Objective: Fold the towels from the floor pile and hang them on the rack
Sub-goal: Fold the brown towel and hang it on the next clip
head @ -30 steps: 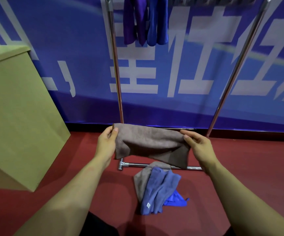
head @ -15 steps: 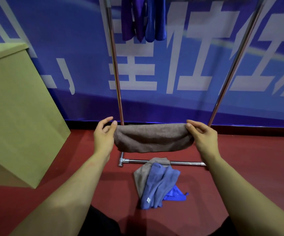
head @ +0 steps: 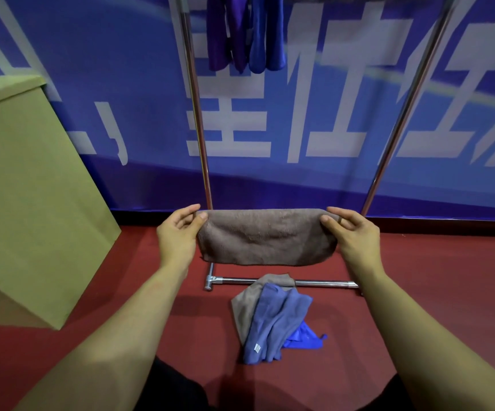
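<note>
Hands, left (head: 178,238) and right (head: 356,235), still pinch the brown towel (head: 267,237), now folded double.

Single view, worn on the head, looking forward and down past both forearms. Close on the left hand (head: 178,235) and right hand (head: 356,235), held out at mid-frame with the brown towel (head: 267,237) stretched between them. Farther off and lower, the floor pile (head: 273,318) on the red floor (head: 433,277). Beyond, the rack (head: 194,114) rising out of the top edge against the blue banner (head: 329,179). Wide-angle, with straight poles bowed outward. Cardboard box (head: 26,188) at left edge.
</note>
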